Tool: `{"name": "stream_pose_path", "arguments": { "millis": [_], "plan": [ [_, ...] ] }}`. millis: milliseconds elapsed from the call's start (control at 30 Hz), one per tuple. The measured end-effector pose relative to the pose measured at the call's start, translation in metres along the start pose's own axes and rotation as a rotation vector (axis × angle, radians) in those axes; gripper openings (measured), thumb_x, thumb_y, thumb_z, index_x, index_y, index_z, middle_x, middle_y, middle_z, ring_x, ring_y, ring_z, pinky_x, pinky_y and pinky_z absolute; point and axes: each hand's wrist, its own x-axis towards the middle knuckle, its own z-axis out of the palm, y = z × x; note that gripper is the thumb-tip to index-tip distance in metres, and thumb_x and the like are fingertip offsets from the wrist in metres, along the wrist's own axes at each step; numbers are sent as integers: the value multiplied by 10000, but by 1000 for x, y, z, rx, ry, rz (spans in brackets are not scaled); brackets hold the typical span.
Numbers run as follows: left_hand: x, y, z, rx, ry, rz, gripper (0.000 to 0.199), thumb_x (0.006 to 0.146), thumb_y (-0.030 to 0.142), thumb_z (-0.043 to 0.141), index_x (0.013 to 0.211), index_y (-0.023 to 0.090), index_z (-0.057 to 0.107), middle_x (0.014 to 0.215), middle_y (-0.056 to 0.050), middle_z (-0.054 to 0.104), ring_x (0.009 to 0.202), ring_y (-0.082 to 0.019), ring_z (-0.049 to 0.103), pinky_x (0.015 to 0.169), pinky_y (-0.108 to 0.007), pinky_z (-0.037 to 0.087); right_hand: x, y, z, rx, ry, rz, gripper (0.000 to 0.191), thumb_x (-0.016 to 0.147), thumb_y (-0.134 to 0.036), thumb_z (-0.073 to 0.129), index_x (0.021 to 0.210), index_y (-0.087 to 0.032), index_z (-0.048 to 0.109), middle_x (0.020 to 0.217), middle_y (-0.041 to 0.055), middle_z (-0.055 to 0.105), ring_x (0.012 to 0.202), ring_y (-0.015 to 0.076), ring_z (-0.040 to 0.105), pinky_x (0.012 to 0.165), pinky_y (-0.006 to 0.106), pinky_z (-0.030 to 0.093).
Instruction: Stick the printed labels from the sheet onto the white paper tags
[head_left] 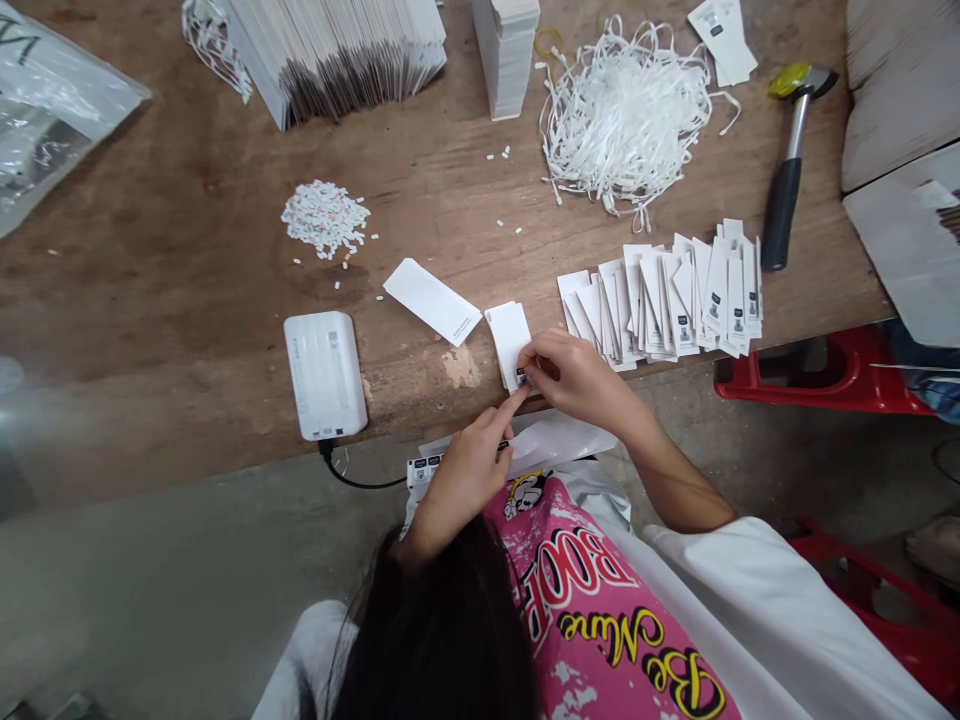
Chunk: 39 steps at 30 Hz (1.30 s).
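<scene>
Thumb and fingers of the right hand (566,378) close in a tight pinch on the lower end of a small stack of white card tags (509,338), which lies on the desk (187,300) just ahead of the hand. The left hand (465,480) sits just below, fingers curled and index stretched out to the stack's lower end; whether it has hold of anything, I cannot tell. A clear plastic sleeve (525,440) lies beneath both hands, past the desk's edge. Just right of the right hand, fanned tags (660,305) lean together; to its left lie a single tag (433,300) and a white power bank (325,375) (black cable trailing). Farther ahead are small white plastic bits (325,218), tangled white string loops (626,120) and a hammer (784,170).
</scene>
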Motion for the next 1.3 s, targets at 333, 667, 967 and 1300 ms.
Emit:
{"name": "stream_pose_path", "arguments": {
  "millis": [333, 667, 967, 1300],
  "plan": [
    [-1, 1, 0, 90, -1, -86, 830, 775, 29, 487, 1482, 382, 234, 901, 9, 547, 834, -179, 554, 853, -322, 433, -7, -2, -2, -113, 97, -38, 211, 920, -122, 445, 1057, -148, 603, 931, 101, 657, 872, 216, 590, 767, 348, 474],
    [0, 1, -2, 112, 2, -75, 838, 784, 31, 488, 1492, 382, 208, 925, 5, 556, 855, -187, 547, 866, -330, 435, -19, 3, 6, -175, 135, -136, 306, 934, -88, 381, 1190, -148, 539, 1034, 110, 665, 925, 227, 584, 802, 376, 501],
    [0, -1, -1, 129, -6, -75, 848, 788, 22, 488, 1489, 403, 200, 935, 3, 550, 863, -184, 547, 865, -333, 434, -13, 3, 3, -445, 162, -207, 349, 915, -51, 374, 1202, -85, 569, 1309, 196, 567, 1044, 281, 572, 818, 427, 477],
    [-5, -11, -2, -25, -18, 42, 830, 793, 42, 492, 1494, 370, 193, 863, 34, 518, 774, -125, 534, 843, -283, 463, -33, 23, 19, -477, 110, -396, 392, 926, -163, 545, 1317, -166, 528, 1361, 71, 574, 1336, 248, 447, 1042, 449, 416]
  ]
}}
